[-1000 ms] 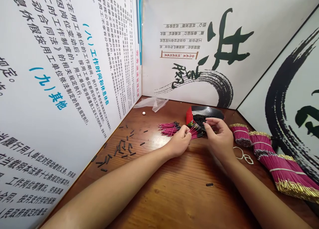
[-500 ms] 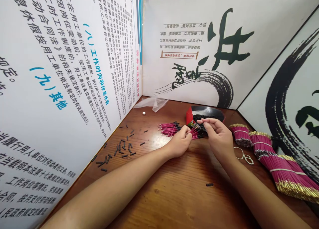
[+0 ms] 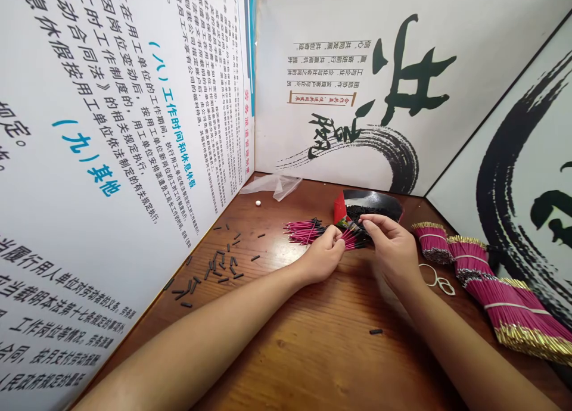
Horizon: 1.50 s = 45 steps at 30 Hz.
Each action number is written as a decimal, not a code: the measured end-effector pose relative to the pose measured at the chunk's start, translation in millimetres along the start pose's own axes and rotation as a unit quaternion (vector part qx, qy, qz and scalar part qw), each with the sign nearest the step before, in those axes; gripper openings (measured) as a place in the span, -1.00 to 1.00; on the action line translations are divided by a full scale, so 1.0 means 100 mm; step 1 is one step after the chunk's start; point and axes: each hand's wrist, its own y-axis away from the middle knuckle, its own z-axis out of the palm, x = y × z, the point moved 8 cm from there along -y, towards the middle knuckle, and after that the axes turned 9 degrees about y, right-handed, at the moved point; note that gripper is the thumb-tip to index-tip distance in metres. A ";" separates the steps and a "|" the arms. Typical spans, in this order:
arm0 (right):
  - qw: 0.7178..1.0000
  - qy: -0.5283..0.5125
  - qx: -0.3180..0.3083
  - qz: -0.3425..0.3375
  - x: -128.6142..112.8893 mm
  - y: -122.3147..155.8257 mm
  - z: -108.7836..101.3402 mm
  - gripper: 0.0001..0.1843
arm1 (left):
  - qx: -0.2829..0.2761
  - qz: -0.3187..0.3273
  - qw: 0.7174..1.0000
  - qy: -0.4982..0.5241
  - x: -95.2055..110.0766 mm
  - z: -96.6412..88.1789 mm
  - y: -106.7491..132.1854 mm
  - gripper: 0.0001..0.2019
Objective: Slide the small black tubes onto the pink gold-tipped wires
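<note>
My left hand [image 3: 322, 256] is closed round a small bunch of pink wires [image 3: 354, 237] whose black-capped ends fan out to the right. My right hand [image 3: 392, 248] pinches the tip of one wire in that bunch, thumb and forefinger together; what is between them is too small to make out. Just beyond the hands sits a dark tray with a red corner [image 3: 374, 204] holding small black pieces. A loose heap of pink wires [image 3: 304, 230] lies on the wooden table [image 3: 322, 339] left of my left hand.
Tied bundles of pink wires with gold ends [image 3: 487, 280] lie along the right. White rubber bands [image 3: 435, 278] rest beside them. Several short black sleeves [image 3: 218, 265] are scattered at the left; one [image 3: 376, 331] lies near my right forearm. A clear plastic bag [image 3: 272, 184] lies at the back. Printed panels wall in three sides.
My right hand's fingers have shifted slightly left along the wire tips, closer to my left hand. The left hand and everything else stay put.
</note>
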 end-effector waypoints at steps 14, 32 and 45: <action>1.000 -0.019 -0.006 0.007 0.00 -0.02 0.01 -0.76 | 0.003 0.007 1.000 -0.023 0.02 0.00 0.01 -0.89; 0.919 0.266 0.065 -0.282 -0.42 0.20 0.04 -0.77 | -0.001 -0.002 1.000 0.028 -0.02 0.00 0.00 -0.87; 0.908 0.281 0.059 -0.305 -0.42 0.23 0.08 -0.82 | -0.009 0.009 0.999 0.040 0.00 0.01 0.01 -0.86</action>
